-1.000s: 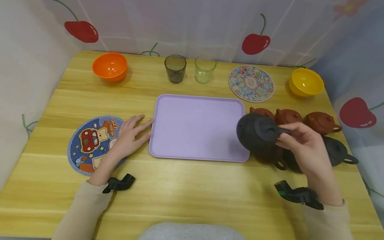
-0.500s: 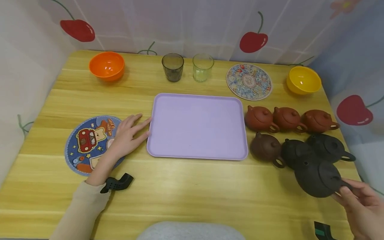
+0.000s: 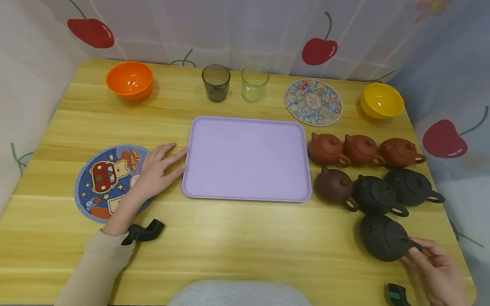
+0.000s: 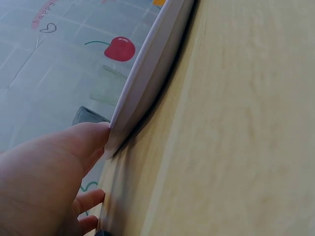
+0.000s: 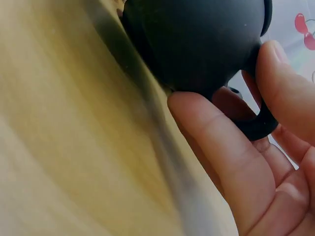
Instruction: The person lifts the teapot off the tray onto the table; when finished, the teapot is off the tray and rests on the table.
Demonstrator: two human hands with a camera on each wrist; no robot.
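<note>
In the head view my right hand (image 3: 434, 265) pinches the handle of a black teapot (image 3: 384, 238) at the table's front right. The right wrist view shows thumb and fingers round that handle, with the teapot (image 5: 197, 44) low over the wood. My left hand (image 3: 157, 172) lies with extended fingers at the left edge of a lilac tray (image 3: 246, 159), its fingertips touching the rim. Behind the held teapot sit two more black teapots (image 3: 375, 194) and a dark brown teapot (image 3: 334, 185). Farther back stand three reddish-brown teapots (image 3: 325, 148) in a row.
An orange bowl (image 3: 130, 80), a grey glass (image 3: 216, 83), a green glass (image 3: 254, 83), a round floral mat (image 3: 314, 102) and a yellow bowl (image 3: 381, 100) line the back. A blue cartoon mat (image 3: 105, 187) lies partly under the left forearm.
My right hand has carried the black teapot from over the tray's right edge toward the front right and lowered it by the other teapots. The left hand stays at the tray.
</note>
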